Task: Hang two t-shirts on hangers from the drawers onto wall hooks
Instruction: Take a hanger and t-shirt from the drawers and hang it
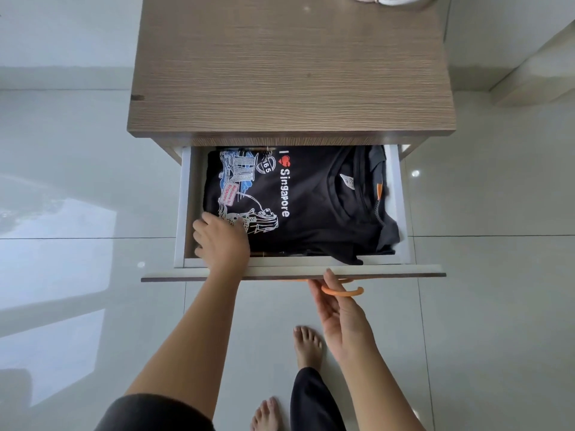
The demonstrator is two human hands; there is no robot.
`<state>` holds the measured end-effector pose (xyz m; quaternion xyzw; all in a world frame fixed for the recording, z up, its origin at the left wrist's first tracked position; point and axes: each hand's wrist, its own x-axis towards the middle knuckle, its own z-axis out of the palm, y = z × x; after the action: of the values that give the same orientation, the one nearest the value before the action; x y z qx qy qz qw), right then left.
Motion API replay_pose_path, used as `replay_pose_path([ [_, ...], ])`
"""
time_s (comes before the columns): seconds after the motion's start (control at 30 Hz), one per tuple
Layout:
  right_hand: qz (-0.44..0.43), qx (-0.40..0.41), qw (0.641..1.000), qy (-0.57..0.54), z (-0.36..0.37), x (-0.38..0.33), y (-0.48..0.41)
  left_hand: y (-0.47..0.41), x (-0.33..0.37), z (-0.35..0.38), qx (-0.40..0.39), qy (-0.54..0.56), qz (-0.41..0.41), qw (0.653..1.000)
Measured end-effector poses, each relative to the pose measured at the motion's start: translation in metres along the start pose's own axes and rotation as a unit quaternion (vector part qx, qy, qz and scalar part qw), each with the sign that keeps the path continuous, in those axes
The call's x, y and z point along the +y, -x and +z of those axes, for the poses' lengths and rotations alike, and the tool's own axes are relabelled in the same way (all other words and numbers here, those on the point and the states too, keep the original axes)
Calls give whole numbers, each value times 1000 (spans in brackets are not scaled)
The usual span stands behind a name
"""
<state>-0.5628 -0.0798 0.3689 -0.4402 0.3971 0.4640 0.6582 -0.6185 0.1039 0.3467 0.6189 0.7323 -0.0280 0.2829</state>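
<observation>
over glossy white floor tiles [77,181], left hand [221,242] fingers spread on drawer's [292,270] folded t-shirt [311,206], right hand [342,318] pinching orange hanger [342,292]

1 open drawer [182,209], 1 black t-shirt [311,209] on top, 2 hands, 2 bare feet.
</observation>
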Motion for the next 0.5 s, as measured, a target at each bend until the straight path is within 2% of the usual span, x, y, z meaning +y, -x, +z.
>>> replay_pose_path([
  [0.2, 9, 4, 1000, -10, 4, -5, 6, -5, 0, -15, -41, 49, -4, 998],
  [0.3, -5, 16, 1000, -9, 3, -5, 15, 16, 11, -31, -37, 62, 31, 997],
  [0.4, -27, -1, 1000, 0, 1, -5, 29, 43, 26, -47, -33, 139, 89, 986],
  [0.5, -86, -24, 996, 25, -4, -4, 53, 70, 35, -67, -43, 204, 135, 969],
])
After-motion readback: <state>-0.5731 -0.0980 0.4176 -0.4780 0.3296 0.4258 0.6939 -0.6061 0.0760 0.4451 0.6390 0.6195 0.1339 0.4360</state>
